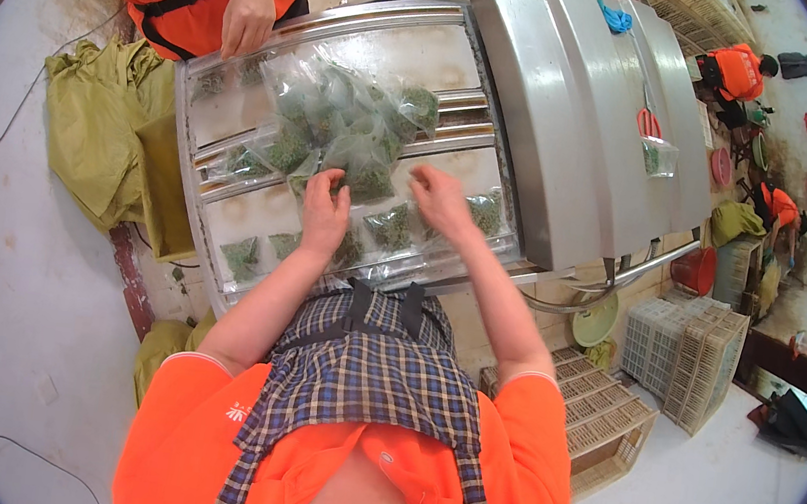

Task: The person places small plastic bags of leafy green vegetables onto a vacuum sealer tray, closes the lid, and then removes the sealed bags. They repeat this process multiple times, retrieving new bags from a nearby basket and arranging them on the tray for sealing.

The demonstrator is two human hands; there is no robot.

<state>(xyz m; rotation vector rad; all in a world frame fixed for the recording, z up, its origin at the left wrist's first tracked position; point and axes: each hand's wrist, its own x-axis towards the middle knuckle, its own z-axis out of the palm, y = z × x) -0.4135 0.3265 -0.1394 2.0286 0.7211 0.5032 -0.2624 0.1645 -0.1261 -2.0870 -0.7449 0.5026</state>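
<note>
Clear plastic bags of small green herbs (330, 111) lie heaped on a metal-framed machine bed (227, 211) before me. My left hand (326, 208) is at the near side of the heap, its fingers bent at the edge of a bag (367, 176); whether it grips the plastic cannot be told. To the right, my right hand (438, 197) hovers over the pale surface, fingers curled and apart, with nothing seen in it. A row of smaller filled bags, among them one bag (390, 228) between my forearms and another (485, 213) beside my right wrist, runs along the near edge.
Across the bed stands a co-worker, one hand (248, 18) at its far left corner. A steel hood (578, 122) at the right carries red-handled scissors (648, 122), a bag and a blue cloth. Yellow-green sacking (97, 131) lies left; plastic crates (707, 365) stand right. Other people work farther off.
</note>
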